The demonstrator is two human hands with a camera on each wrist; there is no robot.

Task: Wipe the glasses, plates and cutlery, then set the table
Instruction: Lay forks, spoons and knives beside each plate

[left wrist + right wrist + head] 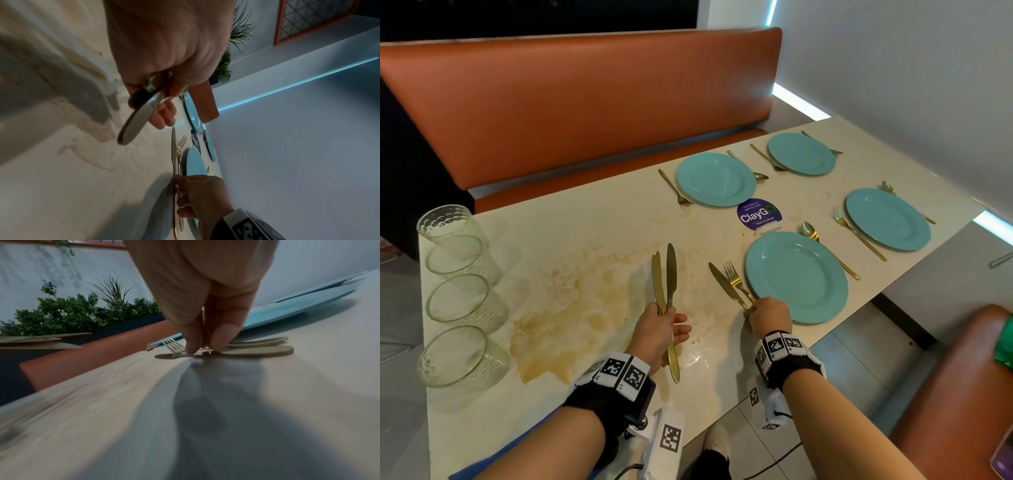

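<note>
At the near edge of the table [592, 219], both hands are busy with gold cutlery.

The right hand's [768, 317] fingertips [221, 335] are pinching together on the handle of the knife [726, 286], which is lying flat just left of the fork [736, 279] beside the nearest teal plate [796, 277]; the knife and fork handles are crossing under the fingers. The left hand [659, 330] is gripping a bundle of knives [666, 277] by the middle, thumb clamped over them, the other fingers partly spread, blades pointing away and raised off the stained tabletop. A spoon [825, 246] is sitting right of the nearest plate. Three more plates [715, 180] are lying farther along, each with a fork and spoon. Four glasses [465, 303] are standing in a row along the table's left edge, well apart from the hands.
</note>
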